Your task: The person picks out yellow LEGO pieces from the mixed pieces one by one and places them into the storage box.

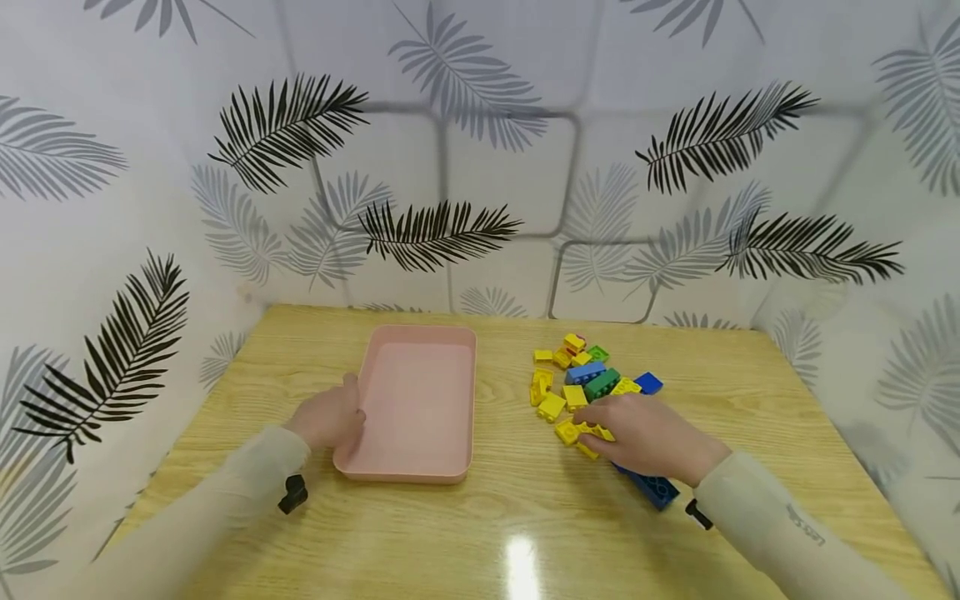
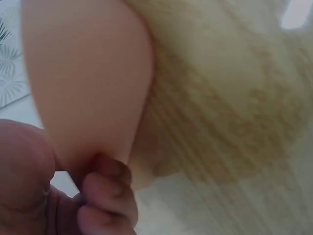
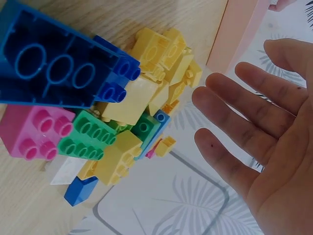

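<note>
My left hand (image 1: 330, 417) grips the left side of a shallow pink tray (image 1: 420, 400). In the left wrist view, the thumb and curled fingers pinch the tray's wall. My right hand (image 1: 641, 433) is over the near part of a pile of toy building bricks, hiding some of them. Its fingers (image 3: 244, 105) are spread and relaxed in the right wrist view, holding nothing. Beside that hand lie yellow bricks (image 1: 551, 407), a dark blue brick (image 1: 654, 492) with its hollow underside showing, a pink brick (image 3: 36, 129) and a green brick (image 3: 85, 134).
Both the tray and the pile stand on a wood-grain table (image 1: 502, 517), tray left, bricks right. A pale leaf-patterned curtain (image 1: 480, 167) encloses the back and sides. A small blue brick (image 1: 648, 383) lies at the pile's right edge.
</note>
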{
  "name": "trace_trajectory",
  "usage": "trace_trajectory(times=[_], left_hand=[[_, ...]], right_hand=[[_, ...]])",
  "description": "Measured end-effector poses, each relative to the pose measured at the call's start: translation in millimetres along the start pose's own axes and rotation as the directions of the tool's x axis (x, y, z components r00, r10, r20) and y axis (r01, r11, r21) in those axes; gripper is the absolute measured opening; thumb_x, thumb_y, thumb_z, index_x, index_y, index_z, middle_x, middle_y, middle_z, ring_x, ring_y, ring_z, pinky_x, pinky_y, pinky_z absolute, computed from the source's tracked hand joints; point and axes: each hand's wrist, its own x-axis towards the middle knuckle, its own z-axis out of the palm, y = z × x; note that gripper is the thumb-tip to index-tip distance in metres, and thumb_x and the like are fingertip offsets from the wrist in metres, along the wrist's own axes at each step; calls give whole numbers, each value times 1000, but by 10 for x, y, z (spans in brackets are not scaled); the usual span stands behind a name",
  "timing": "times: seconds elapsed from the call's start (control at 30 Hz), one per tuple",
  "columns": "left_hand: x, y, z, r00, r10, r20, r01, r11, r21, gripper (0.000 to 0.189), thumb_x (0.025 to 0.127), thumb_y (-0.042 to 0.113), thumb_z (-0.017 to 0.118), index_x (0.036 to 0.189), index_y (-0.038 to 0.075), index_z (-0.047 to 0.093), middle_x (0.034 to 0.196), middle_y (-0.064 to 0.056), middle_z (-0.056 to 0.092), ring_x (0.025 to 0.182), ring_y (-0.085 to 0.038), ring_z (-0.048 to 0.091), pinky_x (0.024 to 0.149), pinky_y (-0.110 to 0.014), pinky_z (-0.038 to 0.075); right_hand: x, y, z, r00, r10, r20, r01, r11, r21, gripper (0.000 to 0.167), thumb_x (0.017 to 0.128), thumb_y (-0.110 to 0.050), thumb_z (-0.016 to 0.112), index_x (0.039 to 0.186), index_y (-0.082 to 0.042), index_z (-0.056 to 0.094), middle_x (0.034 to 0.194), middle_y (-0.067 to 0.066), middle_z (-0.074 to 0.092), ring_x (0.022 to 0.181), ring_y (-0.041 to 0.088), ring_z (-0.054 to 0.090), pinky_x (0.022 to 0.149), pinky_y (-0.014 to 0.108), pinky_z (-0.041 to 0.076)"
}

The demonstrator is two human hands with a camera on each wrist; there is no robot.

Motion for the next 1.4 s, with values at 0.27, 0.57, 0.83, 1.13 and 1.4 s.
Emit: trace_trajectory(times=[0.27, 0.57, 0.83, 1.13, 1.4], left_hand=[[32, -51, 157, 999, 27, -43, -25, 999, 41, 60, 102, 14, 45, 145, -17, 16, 72, -10, 56, 55, -20, 51, 49, -33, 40], [126, 65, 201, 999, 19, -37, -20, 1000, -21, 61, 102, 13, 42, 148, -15, 14, 72, -11, 59, 53, -21, 52, 48, -32, 39], [227, 257, 283, 999, 10, -32, -10, 1000, 7, 63, 101, 13, 42, 151, -14, 13, 67, -8, 58, 52, -20, 51, 48, -32, 38], [292, 474, 349, 996, 35, -82, -29, 997, 68, 64, 100, 14, 45, 150, -16, 18, 64, -8, 58, 51, -19, 54, 47, -34, 44], [323, 643, 389, 998, -4, -68, 13, 991, 133, 65, 100, 14, 47, 152, -13, 19, 63, -7, 58, 52, -19, 54, 50, -35, 47]], right_hand=[[-45, 8, 88, 999, -32, 0, 32, 999, 3, 28, 98, -30, 66, 119, -13, 74, 113, 0, 75, 101, 17, 71, 87, 42, 57], [-40, 13, 124, 1000, 8, 9, -8, 1000, 22, 28, 98, -29, 65, 120, -13, 72, 114, 2, 74, 101, 19, 71, 86, 42, 57], [-30, 17, 145, 1000, 13, 15, -14, 1000, 14, 28, 98, -31, 66, 119, -15, 73, 114, 1, 74, 98, 17, 71, 84, 41, 57], [-19, 21, 159, 1000, 11, 19, -12, 1000, 26, 28, 98, -30, 66, 118, -13, 73, 112, 2, 75, 96, 18, 71, 83, 41, 57], [14, 8, 155, 998, 44, 47, -45, 999, 9, 29, 97, -32, 67, 119, -14, 73, 113, 1, 75, 98, 18, 71, 86, 42, 57]])
